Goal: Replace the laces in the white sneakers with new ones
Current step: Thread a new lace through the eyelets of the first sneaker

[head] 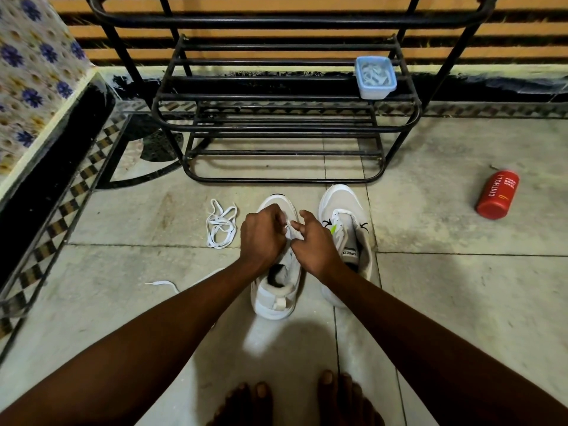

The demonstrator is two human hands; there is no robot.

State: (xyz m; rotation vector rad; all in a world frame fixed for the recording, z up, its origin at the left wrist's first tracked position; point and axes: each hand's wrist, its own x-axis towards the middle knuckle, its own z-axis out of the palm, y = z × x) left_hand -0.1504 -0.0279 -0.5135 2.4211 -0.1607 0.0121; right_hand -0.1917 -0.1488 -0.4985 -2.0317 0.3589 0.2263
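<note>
Both hands meet over the left sneaker on the floor: the left hand and right hand each pinch its white lace between them. A loose lace lies just left.

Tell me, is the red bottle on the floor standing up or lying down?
Lying down. The red bottle rests on its side on the floor tiles.

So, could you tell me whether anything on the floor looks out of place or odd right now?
Yes: a red bottle lies on its side on the tiled floor, far right of the sneakers, apart from everything else. A loose white lace sits tangled on the floor left of the left sneaker, probably just removed.
</note>
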